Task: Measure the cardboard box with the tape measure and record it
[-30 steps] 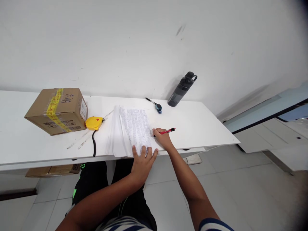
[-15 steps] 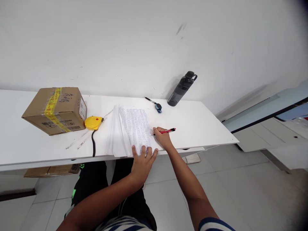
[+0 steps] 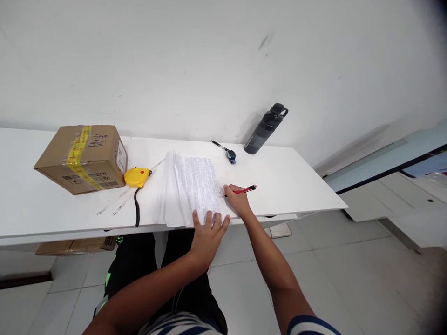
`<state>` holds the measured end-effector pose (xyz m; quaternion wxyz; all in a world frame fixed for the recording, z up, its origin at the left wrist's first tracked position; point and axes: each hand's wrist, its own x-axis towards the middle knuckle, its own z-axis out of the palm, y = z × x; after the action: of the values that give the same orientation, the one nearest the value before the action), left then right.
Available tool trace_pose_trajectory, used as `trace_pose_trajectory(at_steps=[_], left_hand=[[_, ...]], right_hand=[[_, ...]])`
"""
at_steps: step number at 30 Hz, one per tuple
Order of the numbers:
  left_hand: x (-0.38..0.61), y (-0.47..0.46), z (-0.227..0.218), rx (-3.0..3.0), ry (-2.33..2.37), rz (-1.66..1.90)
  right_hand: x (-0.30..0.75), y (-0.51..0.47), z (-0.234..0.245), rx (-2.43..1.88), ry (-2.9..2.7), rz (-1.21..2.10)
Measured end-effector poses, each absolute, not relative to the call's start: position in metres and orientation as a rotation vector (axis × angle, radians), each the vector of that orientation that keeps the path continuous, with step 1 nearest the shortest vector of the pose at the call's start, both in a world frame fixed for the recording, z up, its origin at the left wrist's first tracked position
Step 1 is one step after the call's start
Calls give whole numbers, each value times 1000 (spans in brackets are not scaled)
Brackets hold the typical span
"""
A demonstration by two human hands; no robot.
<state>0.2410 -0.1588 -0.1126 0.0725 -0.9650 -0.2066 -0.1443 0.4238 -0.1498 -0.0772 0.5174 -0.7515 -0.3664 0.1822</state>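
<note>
Sheets of paper, covered in dense handwriting, lie on the white table with several loose pages fanned out to their left. My left hand rests with fingers spread on the bottom edge of the written sheet. A red pen with a black end is pinched in my right hand, at the right edge of the sheet. Its tip is mostly hidden by my fingers, so I cannot tell whether it touches the paper.
At the left sits a taped cardboard box, with a yellow tape measure and its black strap beside it. Towards the wall are a black pen, a dark watch and a dark bottle. Another box is below the table.
The whole view has shifted very slightly. Both hands keep nearly the same place on the paper, and the pen is still held.
</note>
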Motion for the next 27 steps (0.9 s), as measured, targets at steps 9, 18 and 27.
trace_pose_trajectory(at_steps=[9, 18, 27], left_hand=[[242, -158, -115, -2889, -620, -488], [241, -157, -116, -2895, -626, -527], [242, -157, -118, -2903, -635, -513]], right_hand=[[424, -147, -81, -1809, -859, 373], [426, -148, -80, -1742, -836, 430], [429, -143, -82, -1704, -810, 387]])
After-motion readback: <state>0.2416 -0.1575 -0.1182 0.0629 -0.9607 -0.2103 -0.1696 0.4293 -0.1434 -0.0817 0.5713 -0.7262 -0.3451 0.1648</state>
